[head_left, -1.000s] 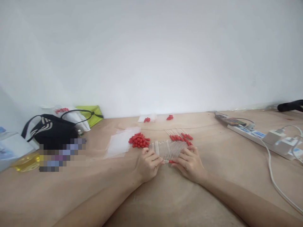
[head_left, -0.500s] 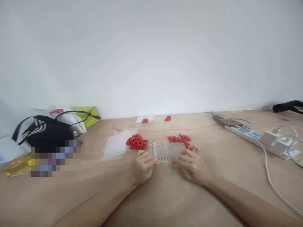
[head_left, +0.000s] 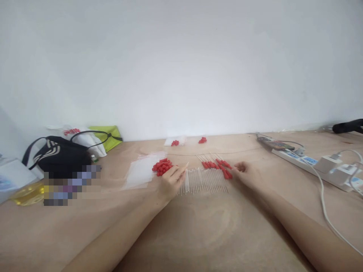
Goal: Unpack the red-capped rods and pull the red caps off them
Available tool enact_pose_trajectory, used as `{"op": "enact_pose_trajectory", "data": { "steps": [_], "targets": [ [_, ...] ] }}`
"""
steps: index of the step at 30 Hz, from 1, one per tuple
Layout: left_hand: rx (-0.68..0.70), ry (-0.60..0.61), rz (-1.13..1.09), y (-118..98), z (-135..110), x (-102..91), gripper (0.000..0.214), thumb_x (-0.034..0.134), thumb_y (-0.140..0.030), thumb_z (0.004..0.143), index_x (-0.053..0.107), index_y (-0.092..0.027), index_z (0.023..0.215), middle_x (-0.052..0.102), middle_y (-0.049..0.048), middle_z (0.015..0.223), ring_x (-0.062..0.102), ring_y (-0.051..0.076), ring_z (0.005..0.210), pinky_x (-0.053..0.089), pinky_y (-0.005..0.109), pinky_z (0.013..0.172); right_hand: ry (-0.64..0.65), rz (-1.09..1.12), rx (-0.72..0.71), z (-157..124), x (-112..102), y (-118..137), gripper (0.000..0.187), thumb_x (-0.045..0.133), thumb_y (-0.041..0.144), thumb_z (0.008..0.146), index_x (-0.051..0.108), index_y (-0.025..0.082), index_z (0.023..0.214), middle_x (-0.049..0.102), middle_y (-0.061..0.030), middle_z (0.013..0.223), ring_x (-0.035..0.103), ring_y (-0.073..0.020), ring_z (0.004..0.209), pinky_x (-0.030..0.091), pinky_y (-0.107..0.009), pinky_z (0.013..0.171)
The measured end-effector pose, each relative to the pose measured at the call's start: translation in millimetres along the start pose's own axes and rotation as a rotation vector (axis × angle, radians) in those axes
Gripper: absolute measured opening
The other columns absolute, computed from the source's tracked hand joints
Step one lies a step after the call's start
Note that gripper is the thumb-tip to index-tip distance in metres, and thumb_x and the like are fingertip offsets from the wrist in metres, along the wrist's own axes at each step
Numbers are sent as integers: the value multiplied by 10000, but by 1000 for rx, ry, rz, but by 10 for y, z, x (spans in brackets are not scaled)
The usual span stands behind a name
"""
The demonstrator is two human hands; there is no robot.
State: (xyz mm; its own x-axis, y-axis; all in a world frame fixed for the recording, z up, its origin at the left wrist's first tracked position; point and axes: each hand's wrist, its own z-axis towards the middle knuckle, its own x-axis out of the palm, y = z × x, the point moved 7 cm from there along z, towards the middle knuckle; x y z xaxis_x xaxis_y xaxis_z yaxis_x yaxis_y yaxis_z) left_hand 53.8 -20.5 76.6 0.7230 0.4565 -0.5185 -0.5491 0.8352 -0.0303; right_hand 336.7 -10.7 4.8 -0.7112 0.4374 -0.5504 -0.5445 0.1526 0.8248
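Note:
My left hand (head_left: 171,182) reaches over the near right side of a pile of red caps (head_left: 161,167), its fingers stretched out to the right. Its fingertips are above the left end of a row of thin pale sticks (head_left: 202,180) laid side by side. My right hand (head_left: 245,174) is at the right end of the red-capped sticks (head_left: 217,165), thumb and fingers bent together at a cap. The exact contact there is hard to see. Those sticks lie slanted just beyond the pale row, caps toward me.
Flat clear bags (head_left: 144,172) lie left of the caps. Two small groups of red caps (head_left: 202,140) lie near the wall. A black bag (head_left: 61,156) stands at left. On the right are a power strip (head_left: 309,162) with chargers, a phone (head_left: 276,143) and a white cable (head_left: 323,196).
My left hand has moved up from the near edge of the pale sticks, and its fingers have straightened. My right hand has moved right and away from me, off the pale sticks to the red-capped ones.

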Motion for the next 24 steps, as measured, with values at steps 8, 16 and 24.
{"op": "enact_pose_trajectory", "data": {
  "steps": [8, 16, 24],
  "targets": [
    [72, 300, 49, -121, -78, 354, 240, 381, -213, 860, 594, -161, 765, 561, 30, 676, 536, 127, 634, 457, 248, 602, 52, -141, -72, 39, 107, -65, 178, 522, 349, 664, 602, 191, 682, 651, -22, 657, 581, -147, 601, 381, -237, 522],
    [31, 338, -32, -119, -71, 380, 376, 526, -516, 719, 607, -149, 704, 548, 38, 673, 515, 148, 640, 455, 271, 602, 26, -173, -77, 42, 147, -95, 190, 493, 346, 702, 606, 197, 736, 658, -23, 702, 591, -158, 651, 394, -248, 570],
    [-72, 319, -65, -55, -69, 393, 609, 645, -652, 438, 634, -155, 791, 558, 54, 736, 512, 198, 745, 452, 344, 688, 43, -177, -105, 12, 196, -52, 246, 465, 402, 730, 622, 213, 738, 660, -18, 733, 598, -171, 695, 405, -260, 605]
  ]
}}
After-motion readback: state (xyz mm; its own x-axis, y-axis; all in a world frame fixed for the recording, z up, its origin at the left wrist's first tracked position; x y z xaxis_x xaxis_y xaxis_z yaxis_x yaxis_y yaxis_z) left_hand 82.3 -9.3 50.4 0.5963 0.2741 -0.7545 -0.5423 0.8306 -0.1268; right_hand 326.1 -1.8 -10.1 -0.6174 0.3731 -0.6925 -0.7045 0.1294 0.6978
